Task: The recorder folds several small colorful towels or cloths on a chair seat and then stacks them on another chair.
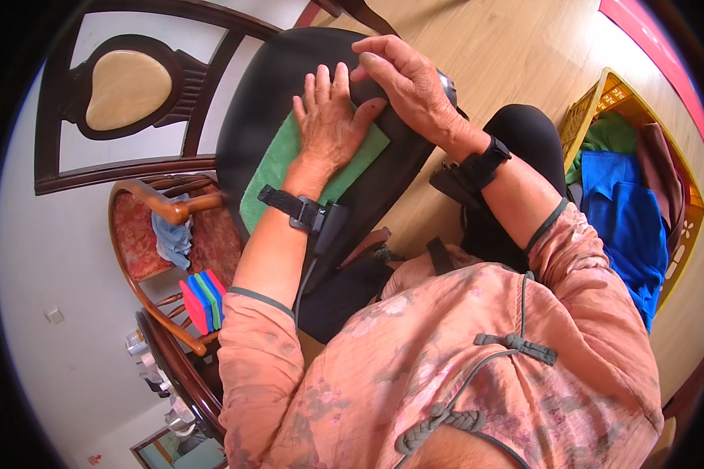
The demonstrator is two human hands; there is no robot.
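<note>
My left hand lies flat on a green cloth, its fingers spread and pointing away from me. The cloth is spread on a black, smooth padded surface. My right hand is raised over the far right part of that surface, beside my left fingertips. Its fingers are loosely bent, and nothing shows in them. Black straps with small dark devices sit on both wrists.
At left, a wooden armchair with red upholstery bears a light blue cloth and a stack of folded colored cloths. At right, a yellow plastic basket holds blue, green and brown cloths. A dark table with small objects stands lower left.
</note>
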